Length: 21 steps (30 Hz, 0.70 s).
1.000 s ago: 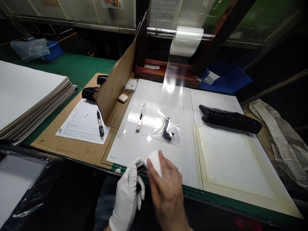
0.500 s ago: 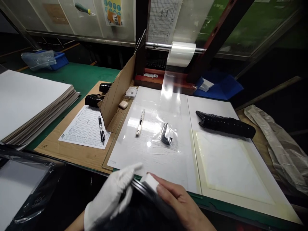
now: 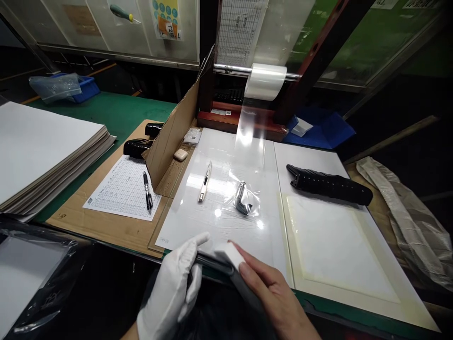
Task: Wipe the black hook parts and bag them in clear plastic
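Note:
My left hand (image 3: pixel 173 283), in a white glove, grips a glossy black part (image 3: pixel 214 262) by its left end at the table's front edge. In my bare right hand (image 3: pixel 269 288) is a white sponge-like block (image 3: pixel 229 255), pinched between thumb and fingers and set against the black part's upper edge. The part's lower side is lost in the dark below. Beyond my hands, a small dark curved piece (image 3: pixel 243 200) lies in clear film, and a utility knife (image 3: pixel 205 182) rests to its left.
To the right lies a long black perforated piece (image 3: pixel 329 185). A roll of clear film (image 3: pixel 266 81) hangs at the back. On the left are a cardboard divider (image 3: pixel 173 137), a printed sheet (image 3: pixel 120 189) with a pen (image 3: pixel 147 191), and a paper stack (image 3: pixel 49 151).
My right hand and the white block have slid rightward and a little up along the black part. The left hand has shifted slightly right, still gripping it.

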{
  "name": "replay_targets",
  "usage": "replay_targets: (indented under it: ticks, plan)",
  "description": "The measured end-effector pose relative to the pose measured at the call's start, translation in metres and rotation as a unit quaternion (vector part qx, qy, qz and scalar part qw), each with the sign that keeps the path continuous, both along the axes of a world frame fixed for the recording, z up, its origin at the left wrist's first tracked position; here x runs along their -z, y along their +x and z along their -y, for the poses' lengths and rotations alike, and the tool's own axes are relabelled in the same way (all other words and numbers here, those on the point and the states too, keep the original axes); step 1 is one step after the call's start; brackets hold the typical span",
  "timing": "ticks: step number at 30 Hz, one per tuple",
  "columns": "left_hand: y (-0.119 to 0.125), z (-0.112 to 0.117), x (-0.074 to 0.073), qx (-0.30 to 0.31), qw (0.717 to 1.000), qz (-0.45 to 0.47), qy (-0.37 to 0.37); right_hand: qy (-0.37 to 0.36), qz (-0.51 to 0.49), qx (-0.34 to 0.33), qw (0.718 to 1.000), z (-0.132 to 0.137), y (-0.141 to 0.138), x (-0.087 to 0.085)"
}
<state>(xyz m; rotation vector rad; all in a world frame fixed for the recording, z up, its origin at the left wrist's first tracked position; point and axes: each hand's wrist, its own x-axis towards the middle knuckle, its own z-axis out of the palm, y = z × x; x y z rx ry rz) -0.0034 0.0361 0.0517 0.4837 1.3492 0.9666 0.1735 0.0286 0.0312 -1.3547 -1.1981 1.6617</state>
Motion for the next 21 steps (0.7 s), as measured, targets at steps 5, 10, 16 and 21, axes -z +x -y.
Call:
replay_targets:
  ticks: [5, 10, 16, 21]
  plan:
    - [0.023, 0.005, 0.012, -0.069, 0.991, 0.101, -0.063, 0.208, 0.147, 0.142, 0.957, 0.014, -0.029, 0.021]
    - [0.019, 0.011, 0.037, 0.048, 0.975, 0.181, -0.117, 0.372, 0.254, 0.014, 0.893, 0.002, -0.008, 0.027]
    - [0.012, 0.020, 0.049, 0.033, 0.974, 0.198, -0.107, 0.446, 0.365, -0.058, 0.815, 0.000, 0.005, 0.031]
    - [0.012, 0.021, 0.044, 0.055, 0.964, 0.235, -0.108, 0.448, 0.354, -0.078, 0.817, 0.002, 0.002, 0.029]
